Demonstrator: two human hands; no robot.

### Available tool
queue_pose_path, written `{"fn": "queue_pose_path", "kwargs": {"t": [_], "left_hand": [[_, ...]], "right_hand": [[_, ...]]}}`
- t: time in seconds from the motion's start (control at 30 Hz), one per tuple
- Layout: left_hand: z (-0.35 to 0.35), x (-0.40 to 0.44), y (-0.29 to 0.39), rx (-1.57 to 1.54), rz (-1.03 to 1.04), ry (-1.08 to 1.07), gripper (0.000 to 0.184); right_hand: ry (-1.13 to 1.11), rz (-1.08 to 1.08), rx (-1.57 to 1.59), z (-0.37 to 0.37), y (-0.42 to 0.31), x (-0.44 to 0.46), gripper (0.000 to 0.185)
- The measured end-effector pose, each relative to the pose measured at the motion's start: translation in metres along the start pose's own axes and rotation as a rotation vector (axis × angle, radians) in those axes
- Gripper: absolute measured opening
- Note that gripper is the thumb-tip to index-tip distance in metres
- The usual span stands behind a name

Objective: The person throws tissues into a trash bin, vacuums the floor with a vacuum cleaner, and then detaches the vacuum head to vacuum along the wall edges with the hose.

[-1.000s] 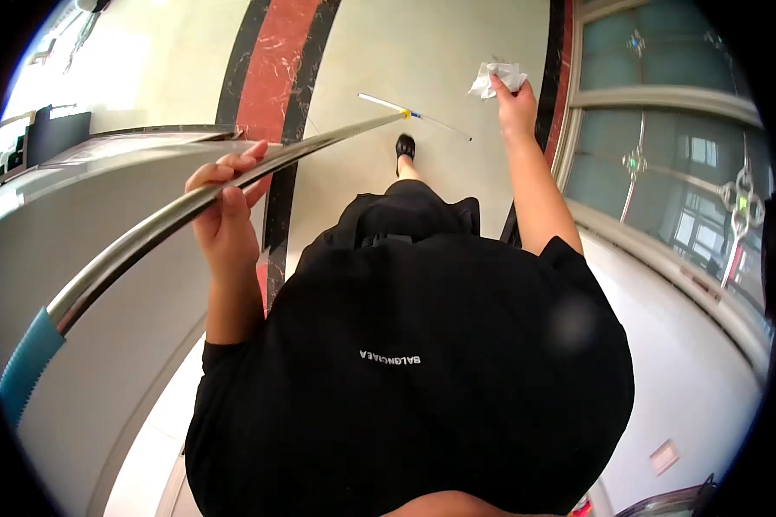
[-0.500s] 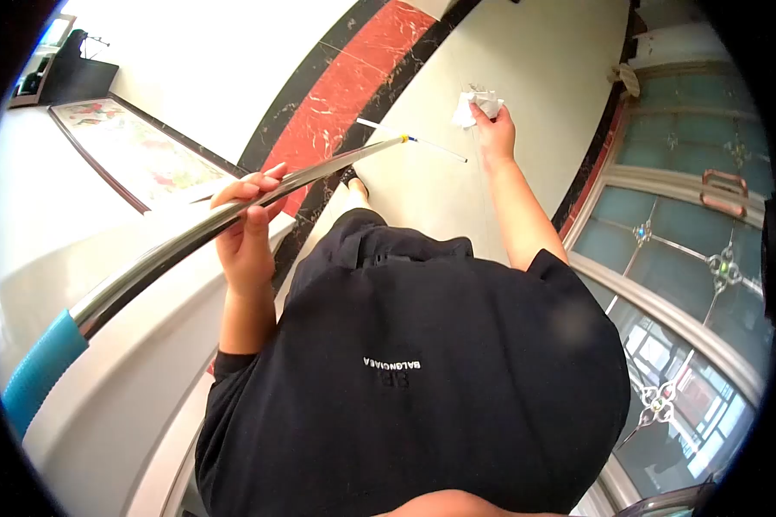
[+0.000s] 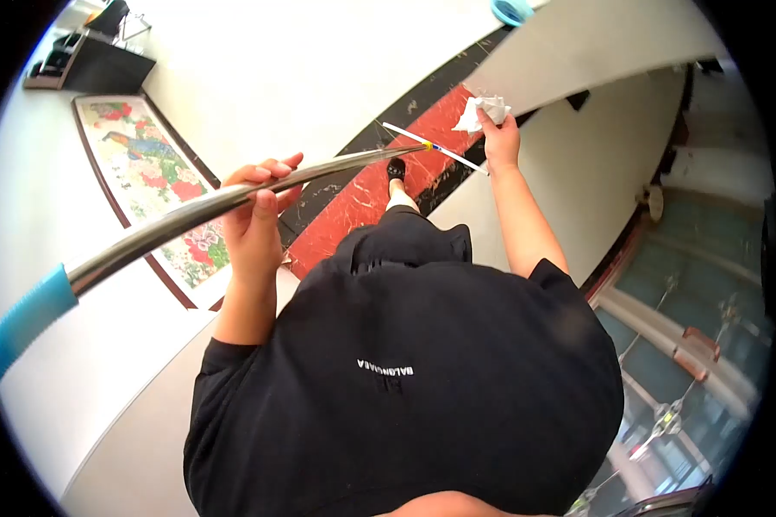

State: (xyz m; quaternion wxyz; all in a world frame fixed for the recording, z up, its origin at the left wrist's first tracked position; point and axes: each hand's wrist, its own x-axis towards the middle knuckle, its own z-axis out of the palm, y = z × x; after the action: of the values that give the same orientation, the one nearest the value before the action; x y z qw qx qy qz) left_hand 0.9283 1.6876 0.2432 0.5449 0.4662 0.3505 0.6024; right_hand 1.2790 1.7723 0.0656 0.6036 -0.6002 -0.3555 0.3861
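Note:
A long metal pole (image 3: 168, 222) with a blue grip (image 3: 33, 312) slants across the left half of the view. My left hand (image 3: 254, 215) is closed round it partway along, fingers over the top and thumb underneath. At the pole's far end, a yellow and blue joint (image 3: 429, 146) carries a thin white crossbar (image 3: 464, 161) down near the floor. In front of me, my right hand (image 3: 502, 142) pinches a crumpled white tissue (image 3: 477, 114), apart from the crossbar.
A framed flower-and-bird picture (image 3: 159, 177) is at left, with a dark cabinet (image 3: 103, 65) beyond it. Red marble flooring (image 3: 328, 237) with black borders runs diagonally. A blue basin (image 3: 513, 10) sits at the top. Glass doors (image 3: 664, 345) stand on the right.
My body and view have turned, so more of the picture and red strip shows, and the blue basin has come into view. The tissue is still in my right hand, the pole in my left.

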Motion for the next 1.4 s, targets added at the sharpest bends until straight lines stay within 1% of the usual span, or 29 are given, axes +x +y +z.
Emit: {"fn": "queue_pose_path", "kwargs": {"t": [0.03, 0.07, 0.1, 0.13, 0.17, 0.2, 0.27, 0.33, 0.37, 0.4, 0.47, 0.53, 0.57, 0.6, 0.7, 0.73, 0.77, 0.8, 0.87, 0.93, 1.0, 1.03, 1.07, 1.1, 1.2, 1.23, 1.27, 1.33, 1.4], "left_hand": [[-0.005, 0.019, 0.005, 0.020, -0.009, 0.038, 0.023], [-0.007, 0.045, 0.012, 0.038, 0.017, 0.072, 0.023], [-0.007, 0.065, 0.002, 0.026, 0.047, 0.094, 0.024], [-0.008, 0.079, -0.006, 0.034, 0.057, 0.112, 0.024], [-0.010, 0.095, -0.016, 0.091, 0.050, 0.118, 0.026], [-0.008, 0.110, -0.024, 0.099, 0.056, 0.125, 0.027], [-0.024, 0.143, -0.029, 0.144, 0.058, 0.179, 0.029], [-0.048, 0.183, 0.003, 0.125, 0.140, 0.228, 0.031], [-0.063, 0.207, 0.007, 0.134, 0.180, 0.250, 0.031], [-0.077, 0.224, 0.005, 0.145, 0.198, 0.277, 0.030], [-0.098, 0.265, 0.001, 0.139, 0.207, 0.335, 0.030], [-0.119, 0.304, 0.003, 0.136, 0.219, 0.356, 0.030], [-0.111, 0.315, -0.007, 0.158, 0.185, 0.364, 0.031], [-0.120, 0.341, -0.014, 0.160, 0.169, 0.372, 0.031], [-0.151, 0.413, -0.006, 0.125, 0.147, 0.414, 0.026], [-0.163, 0.437, -0.001, 0.133, 0.151, 0.417, 0.024], [-0.178, 0.461, 0.000, 0.129, 0.177, 0.386, 0.022], [-0.193, 0.483, 0.003, 0.136, 0.212, 0.363, 0.019], [-0.214, 0.524, -0.004, 0.147, 0.242, 0.361, 0.016], [-0.235, 0.567, -0.009, 0.107, 0.268, 0.391, 0.016], [-0.263, 0.613, -0.014, 0.093, 0.247, 0.441, 0.017], [-0.281, 0.633, 0.002, 0.097, 0.266, 0.462, 0.016], [-0.299, 0.659, 0.031, 0.116, 0.284, 0.485, 0.015], [-0.310, 0.679, 0.024, 0.104, 0.286, 0.515, 0.015], [-0.334, 0.746, 0.011, 0.076, 0.272, 0.615, 0.016], [-0.347, 0.767, 0.012, 0.077, 0.280, 0.629, 0.017], [-0.374, 0.761, 0.022, 0.085, 0.308, 0.604, 0.018], [-0.401, 0.791, 0.028, 0.044, 0.350, 0.641, 0.019], [-0.435, 0.819, 0.033, 0.071, 0.406, 0.663, 0.019]], "right_hand": [[-0.016, 0.023, -0.064, 0.018, -0.001, 0.019, 0.028], [-0.037, 0.022, -0.115, 0.047, -0.011, 0.056, 0.028], [-0.070, 0.038, -0.082, 0.062, -0.013, 0.085, 0.030], [-0.066, 0.001, -0.114, 0.078, -0.005, 0.106, 0.030], [-0.106, 0.026, -0.202, 0.089, 0.004, 0.130, 0.030], [-0.150, 0.053, -0.304, 0.101, -0.007, 0.143, 0.029], [-0.257, 0.051, -0.170, 0.138, 0.017, 0.191, 0.028], [-0.283, 0.000, -0.145, 0.207, -0.043, 0.228, 0.027], [-0.318, -0.017, -0.086, 0.235, -0.040, 0.258, 0.026], [-0.370, -0.043, -0.099, 0.260, -0.042, 0.281, 0.025], [-0.400, -0.010, -0.068, 0.312, -0.043, 0.323, 0.025], [-0.410, -0.038, -0.081, 0.355, -0.049, 0.356, 0.027], [-0.394, -0.024, -0.048, 0.350, -0.041, 0.368, 0.027], [-0.380, -0.032, -0.027, 0.366, -0.038, 0.386, 0.027], [-0.384, -0.025, 0.026, 0.429, -0.040, 0.425, 0.029], [-0.467, -0.056, 0.076, 0.450, -0.035, 0.445, 0.028], [-0.530, -0.022, 0.038, 0.473, -0.037, 0.461, 0.027], [-0.546, -0.021, 0.059, 0.503, -0.045, 0.471, 0.027], [-0.611, -0.032, 0.094, 0.553, -0.036, 0.502, 0.025], [-0.600, 0.007, 0.136, 0.605, -0.028, 0.528, 0.024], [-0.653, 0.045, 0.098, 0.661, -0.032, 0.554, 0.023], [-0.677, 0.057, 0.080, 0.693, -0.049, 0.563, 0.023], [-0.715, 0.065, 0.066, 0.739, -0.083, 0.575, 0.024], [-0.764, 0.066, 0.068, 0.767, -0.079, 0.592, 0.024], [-0.812, 0.118, 0.050, 0.842, -0.059, 0.649, 0.026], [-0.867, 0.111, 0.062, 0.873, -0.050, 0.667, 0.027], [-0.931, 0.090, 0.057, 0.907, -0.045, 0.658, 0.028], [-0.959, 0.096, 0.024, 0.962, -0.046, 0.679, 0.028], [-0.990, 0.079, 0.034, 1.035, -0.048, 0.695, 0.028]]}}
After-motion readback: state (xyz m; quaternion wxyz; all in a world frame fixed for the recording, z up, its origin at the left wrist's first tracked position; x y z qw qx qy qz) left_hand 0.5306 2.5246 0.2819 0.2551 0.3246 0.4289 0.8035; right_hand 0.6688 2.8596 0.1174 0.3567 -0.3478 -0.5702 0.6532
